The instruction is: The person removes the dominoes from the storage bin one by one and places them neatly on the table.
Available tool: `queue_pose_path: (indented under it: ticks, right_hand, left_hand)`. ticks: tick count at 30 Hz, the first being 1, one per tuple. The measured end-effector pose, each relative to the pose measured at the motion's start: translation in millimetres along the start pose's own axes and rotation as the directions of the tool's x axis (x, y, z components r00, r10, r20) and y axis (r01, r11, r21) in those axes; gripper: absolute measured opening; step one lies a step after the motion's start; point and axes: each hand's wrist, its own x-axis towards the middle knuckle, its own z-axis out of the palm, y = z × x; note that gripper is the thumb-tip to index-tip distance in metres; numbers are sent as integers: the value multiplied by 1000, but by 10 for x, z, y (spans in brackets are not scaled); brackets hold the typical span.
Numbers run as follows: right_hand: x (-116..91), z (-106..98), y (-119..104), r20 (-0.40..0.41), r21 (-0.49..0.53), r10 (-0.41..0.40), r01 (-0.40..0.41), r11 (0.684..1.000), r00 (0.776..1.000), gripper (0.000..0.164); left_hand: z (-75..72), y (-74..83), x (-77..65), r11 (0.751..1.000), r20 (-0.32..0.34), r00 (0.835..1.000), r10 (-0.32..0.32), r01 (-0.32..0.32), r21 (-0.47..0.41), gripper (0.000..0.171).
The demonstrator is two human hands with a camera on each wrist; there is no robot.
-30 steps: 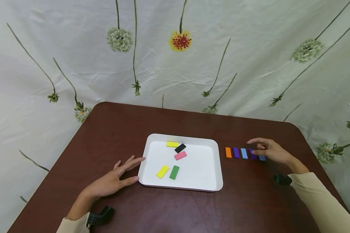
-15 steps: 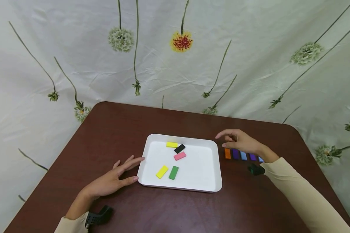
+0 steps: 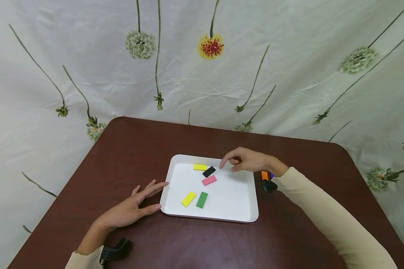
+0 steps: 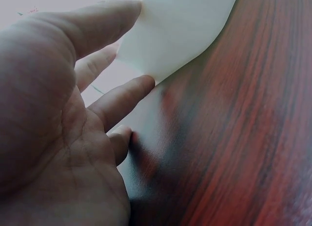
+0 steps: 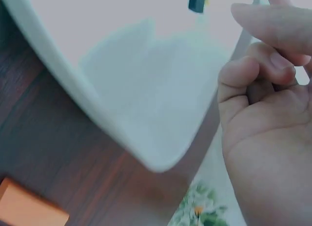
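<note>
**Tray [image 3: 230, 200] of small blocks between two hands**

The tray sits on the tabletop [image 3: 202, 244]. Toward its far side lie a yellow block [image 3: 200, 167], a black block [image 3: 209, 172] just beside it and, nearer, a pink block [image 3: 209, 180]. Closer to the person, a second yellow block [image 3: 188, 199] and a green block [image 3: 202, 200] lie side by side, apart, both slanted.

The right hand [image 3: 247, 160] hangs over the tray's far right part, thumb and index finger apart and the others curled; it appears to hold nothing, though its wrist view is washed out and cuts off the fingertips. The left hand [image 3: 131, 207] has its fingers spread and relaxed, touching the tray's left rim.

Right of the tray, an orange block [image 3: 264, 175] and part of a purple block [image 3: 272, 175] show beside the right wrist. A flower-patterned cloth [image 3: 181, 78] hangs behind the tabletop.
</note>
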Motion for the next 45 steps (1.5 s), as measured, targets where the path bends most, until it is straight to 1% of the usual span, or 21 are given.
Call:
queue_pose_path:
  ticks: [5, 8, 12, 15, 21, 24, 27, 32, 36, 40, 42, 45]
  right_hand:
    - [197, 106, -1, 96, -36, 5, -1, 999, 995, 33]
    - [295, 177, 3, 138, -44, -2, 9, 999, 990, 35]
    - [403, 253, -7, 170, -42, -2, 9, 999, 985, 38]
    - [462, 294, -16, 192, -39, 19, -12, 999, 981, 39]
    - [541, 327, -47, 218, -46, 27, -17, 999, 976, 44]
    - [562, 335, -50, 215, -47, 32, -22, 999, 976, 46]
    - [568, 348, -53, 210, -42, 54, -46, 998, 976, 46]
    - [549, 385, -79, 189, -54, 127, -119, 991, 974, 43]
    - [509, 421, -115, 153, -86, 164, -153, 985, 974, 41]
    - [451, 443, -135, 111, -144, 152, -136, 980, 982, 40]
    - [391, 426, -157, 84, -172, 127, -111, 979, 988, 39]
    - [239, 351, -196, 15, -207, 70, -66, 976, 997, 40]
  left_hand:
    - [2, -7, -3, 1000, -3, 1000, 6, -6, 3, 62]
    - [-2, -15, -12, 1000, -3, 1000, 9, -9, 6, 62]
    - [-8, -13, -12, 1000, -3, 1000, 5, -5, 4, 61]
    - [-7, -1, -7, 1000, -2, 1000, -1, 1, -2, 62]
    - [-18, 36, -5, 1000, 3, 1000, -14, 14, -6, 63]
    - [-18, 39, -4, 1000, 2, 1000, -4, 4, -5, 62]
    - [-16, 34, -4, 1000, -2, 1000, 2, -2, -8, 62]
    - [-13, 23, -18, 1000, -6, 1000, 7, -7, -9, 61]
    - [-15, 27, -28, 1000, -8, 1000, 17, -17, -18, 61]
    - [-10, 24, -32, 1000, -10, 1000, 25, -25, -16, 61]
    - [-7, 22, -33, 1000, -9, 1000, 29, -29, -10, 61]
    - [-8, 27, -31, 1000, -7, 1000, 29, -29, -4, 60]
